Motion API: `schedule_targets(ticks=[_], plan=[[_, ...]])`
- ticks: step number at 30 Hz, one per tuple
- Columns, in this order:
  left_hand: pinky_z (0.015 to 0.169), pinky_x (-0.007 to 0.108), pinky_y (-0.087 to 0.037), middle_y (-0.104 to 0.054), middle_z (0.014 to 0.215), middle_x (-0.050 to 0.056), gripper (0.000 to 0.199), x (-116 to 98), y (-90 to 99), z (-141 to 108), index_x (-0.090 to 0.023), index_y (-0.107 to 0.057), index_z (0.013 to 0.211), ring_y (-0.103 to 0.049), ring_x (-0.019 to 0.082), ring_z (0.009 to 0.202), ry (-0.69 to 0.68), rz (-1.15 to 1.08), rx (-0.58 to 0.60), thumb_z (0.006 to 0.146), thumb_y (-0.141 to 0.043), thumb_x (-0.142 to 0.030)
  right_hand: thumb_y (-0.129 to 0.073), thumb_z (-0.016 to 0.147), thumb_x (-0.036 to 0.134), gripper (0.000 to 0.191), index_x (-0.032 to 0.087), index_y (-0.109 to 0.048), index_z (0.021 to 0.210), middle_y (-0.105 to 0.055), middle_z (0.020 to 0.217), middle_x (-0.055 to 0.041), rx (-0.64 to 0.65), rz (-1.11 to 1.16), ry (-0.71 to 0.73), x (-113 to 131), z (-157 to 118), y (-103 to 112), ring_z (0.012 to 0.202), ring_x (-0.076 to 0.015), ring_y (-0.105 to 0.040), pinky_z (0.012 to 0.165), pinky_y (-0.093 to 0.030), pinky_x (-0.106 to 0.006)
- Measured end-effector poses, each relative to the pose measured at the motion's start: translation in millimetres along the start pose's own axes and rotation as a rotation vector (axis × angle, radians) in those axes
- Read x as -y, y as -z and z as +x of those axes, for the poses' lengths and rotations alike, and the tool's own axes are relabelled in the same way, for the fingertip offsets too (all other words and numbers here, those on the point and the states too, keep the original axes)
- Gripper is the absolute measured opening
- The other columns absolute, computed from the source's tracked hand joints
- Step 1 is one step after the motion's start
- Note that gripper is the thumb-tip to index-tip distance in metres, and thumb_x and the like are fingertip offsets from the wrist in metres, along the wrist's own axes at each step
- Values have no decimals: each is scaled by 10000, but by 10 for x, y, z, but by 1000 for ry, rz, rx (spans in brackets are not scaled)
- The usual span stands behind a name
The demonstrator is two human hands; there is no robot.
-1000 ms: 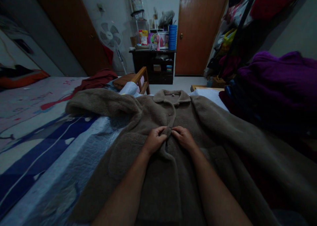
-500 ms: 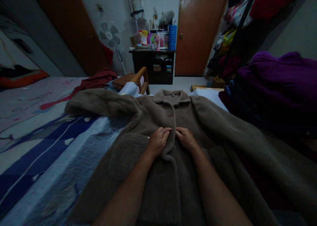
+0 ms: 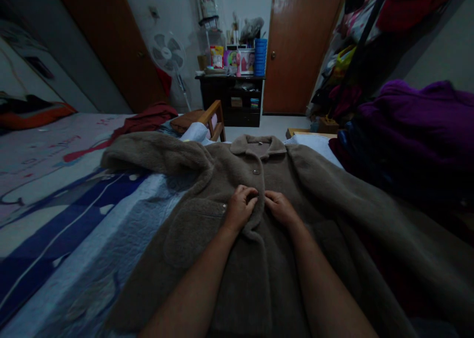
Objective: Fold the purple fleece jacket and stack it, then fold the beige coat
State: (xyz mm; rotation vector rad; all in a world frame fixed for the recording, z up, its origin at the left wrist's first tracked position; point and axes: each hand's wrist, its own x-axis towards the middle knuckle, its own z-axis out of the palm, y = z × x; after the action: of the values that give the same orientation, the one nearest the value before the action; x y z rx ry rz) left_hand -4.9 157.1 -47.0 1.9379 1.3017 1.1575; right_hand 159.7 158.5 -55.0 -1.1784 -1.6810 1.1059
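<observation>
A brown fuzzy coat [image 3: 237,274] lies spread out on the bed, its collar [image 3: 259,144] away from me and its sleeves out to both sides. One button [image 3: 256,171] shows below the collar. At the coat's front edge, my left hand [image 3: 241,204] is closed, thumb and forefinger pinched on the edge from the left. My right hand [image 3: 280,207] grips the same edge from the right with its fingers together. Between my fingertips the fabric hides any button. Left of my left hand is a patch pocket [image 3: 192,232].
Blue and pink bedding [image 3: 48,165] covers the left side. Purple cloth [image 3: 418,110] tops a dark pile at the right. Beyond the coat are a wooden chair [image 3: 218,120], a white fan [image 3: 168,54], a dark cabinet [image 3: 231,115] and a brown door [image 3: 299,46].
The fingers of my left hand have curled more at the coat's edge. My right hand has barely moved. The whole view has shifted slightly.
</observation>
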Motion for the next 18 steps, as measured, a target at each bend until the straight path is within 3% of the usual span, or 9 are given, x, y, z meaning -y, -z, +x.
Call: schedule_targets(ticks=[7, 12, 18], plan=[[833, 262, -476, -609, 910, 16, 132, 52, 22, 20, -190, -676, 896, -598, 139, 893, -22, -58, 1, 844, -575, -121, -534, 842, 342, 232, 195, -715, 844, -684, 790, -1, -9, 56, -15, -14, 3, 18, 758, -179, -588, 729, -440, -280], [789, 253, -479, -591, 904, 7, 129, 94, -2, 22, -197, -670, 897, -591, 135, 858, -22, -35, 51, 811, -611, -121, -537, 819, 330, 175, 194, -646, 803, -615, 732, 21, -39, 115, -48, -51, 1, -1, 680, -141, -534, 636, -419, -245], [794, 261, -471, -570, 879, 0, 167, 83, -30, 32, -193, -641, 869, -579, 138, 847, -42, 15, 79, 775, -602, -61, -563, 789, 365, 174, 228, -506, 880, -491, 681, 74, -141, 243, -148, -116, 15, -68, 567, -108, -499, 548, -414, -228]])
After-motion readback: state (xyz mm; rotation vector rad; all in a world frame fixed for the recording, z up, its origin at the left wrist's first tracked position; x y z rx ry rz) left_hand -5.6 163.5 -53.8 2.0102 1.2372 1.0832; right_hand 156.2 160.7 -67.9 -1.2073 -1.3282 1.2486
